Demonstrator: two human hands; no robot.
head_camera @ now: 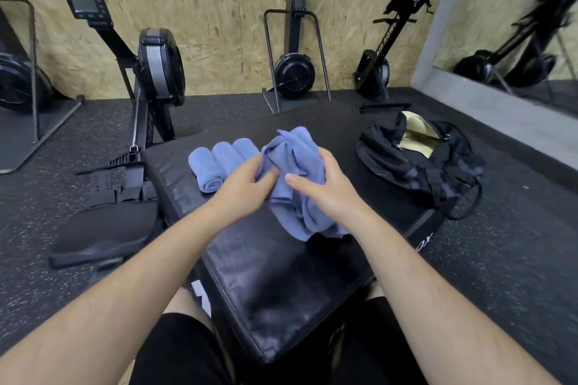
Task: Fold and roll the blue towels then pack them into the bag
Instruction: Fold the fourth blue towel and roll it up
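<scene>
1. The loose towel [305,216] is bunched and unfolded, lifted partly off the pad [266,275], with its lower end trailing onto the black surface. It sits in the middle, between the rolls and the bag.
2. The left hand [247,184] has its fingers curled into the towel's left side, and the right hand [327,189] clasps its right side with the thumb laid across the front. Both hands are gripping cloth, probably to find edges or corners so the towel can be shaken flat.
3. Three rolls [226,158] lie side by side just left of the hands, touching one another. They look finished and parked out of the way, which leaves bare pad in front of the person for folding.
4. The bag [416,162] sits on the pad's far right corner, unzipped, its pale lining showing. No towel can be seen inside it. Left open and within the right hand's reach, it is ready for loading.
5. By this layout, folding is on its fourth towel and packing has not yet begun.
</scene>
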